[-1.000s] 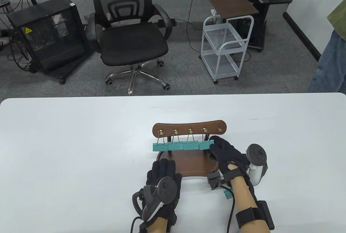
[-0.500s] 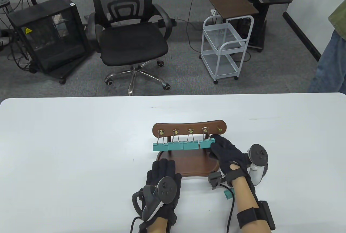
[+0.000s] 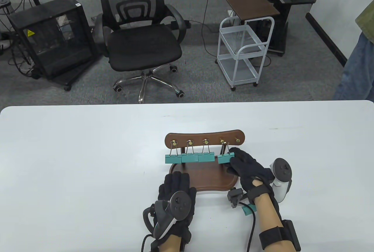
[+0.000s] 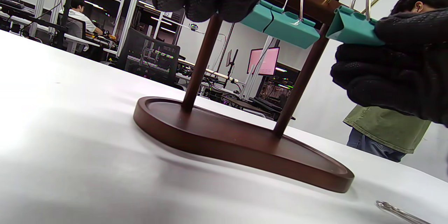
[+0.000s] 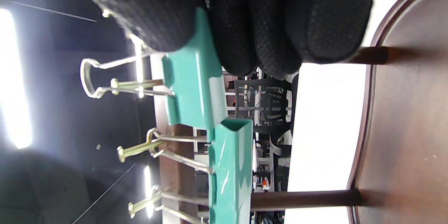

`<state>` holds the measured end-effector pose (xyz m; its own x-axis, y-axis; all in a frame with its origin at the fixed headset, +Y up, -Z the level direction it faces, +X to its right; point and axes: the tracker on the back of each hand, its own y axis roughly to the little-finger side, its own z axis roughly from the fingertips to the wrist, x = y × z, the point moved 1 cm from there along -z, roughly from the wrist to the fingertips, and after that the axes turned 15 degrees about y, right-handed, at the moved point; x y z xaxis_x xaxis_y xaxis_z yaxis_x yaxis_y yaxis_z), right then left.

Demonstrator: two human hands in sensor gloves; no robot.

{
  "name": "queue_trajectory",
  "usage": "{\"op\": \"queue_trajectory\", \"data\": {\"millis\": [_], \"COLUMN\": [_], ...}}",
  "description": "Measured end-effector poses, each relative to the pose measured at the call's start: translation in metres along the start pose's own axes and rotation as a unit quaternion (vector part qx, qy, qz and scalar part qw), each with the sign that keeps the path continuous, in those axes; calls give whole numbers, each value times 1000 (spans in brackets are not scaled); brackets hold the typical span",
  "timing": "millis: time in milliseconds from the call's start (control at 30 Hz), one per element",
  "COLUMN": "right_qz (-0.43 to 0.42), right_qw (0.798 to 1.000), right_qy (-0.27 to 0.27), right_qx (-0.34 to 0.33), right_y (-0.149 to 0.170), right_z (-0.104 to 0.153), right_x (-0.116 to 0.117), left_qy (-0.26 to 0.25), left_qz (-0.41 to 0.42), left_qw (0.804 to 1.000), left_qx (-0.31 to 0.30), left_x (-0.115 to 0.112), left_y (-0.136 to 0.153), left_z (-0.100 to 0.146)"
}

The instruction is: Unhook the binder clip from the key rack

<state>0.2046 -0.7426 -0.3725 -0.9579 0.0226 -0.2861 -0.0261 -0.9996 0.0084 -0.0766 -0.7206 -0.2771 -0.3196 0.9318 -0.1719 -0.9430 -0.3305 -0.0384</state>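
The brown wooden key rack (image 3: 204, 138) stands on its oval base (image 3: 210, 180) near the table's front. Three teal binder clips (image 3: 190, 158) hang from its left pegs. My right hand (image 3: 233, 160) pinches the fourth teal clip (image 3: 225, 159) by its right end, in front of the fourth brass peg (image 3: 222, 141). In the right wrist view the fingers (image 5: 266, 24) cover half this clip (image 5: 196, 87); its wire loops sit at the peg's tip, and I cannot tell whether they are clear of it. The rightmost peg is bare. My left hand (image 3: 175, 183) rests flat, fingers on the base's front edge.
Another teal clip (image 3: 247, 210) lies on the white table (image 3: 87, 161) under my right wrist. An office chair (image 3: 140, 38) and a white cart (image 3: 242, 50) stand on the floor beyond the far edge. A person (image 4: 385, 126) stands at the right.
My right hand has pulled the fourth clip toward me and slightly right, along the peg; its loops now sit in front of the peg head. The left hand has not moved.
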Motion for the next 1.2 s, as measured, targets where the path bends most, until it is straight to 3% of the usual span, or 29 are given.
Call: {"op": "queue_trajectory", "data": {"millis": [300, 600, 933, 1200], "right_qz": [20, 20, 32, 160], "right_qw": [999, 999, 999, 987], "right_qy": [-24, -5, 15, 7], "right_qx": [-32, -39, -31, 0], "right_y": [-18, -26, -12, -2], "right_z": [20, 43, 53, 56], "right_x": [-5, -39, -65, -64], "left_qy": [3, -1, -6, -6], "left_qz": [-4, 1, 7, 7], "left_qw": [1000, 1000, 1000, 1000], "left_qx": [-6, -10, -13, -14], "left_x": [-2, 0, 1, 1], "left_y": [-4, -3, -3, -4], "left_z": [0, 1, 4, 4]}}
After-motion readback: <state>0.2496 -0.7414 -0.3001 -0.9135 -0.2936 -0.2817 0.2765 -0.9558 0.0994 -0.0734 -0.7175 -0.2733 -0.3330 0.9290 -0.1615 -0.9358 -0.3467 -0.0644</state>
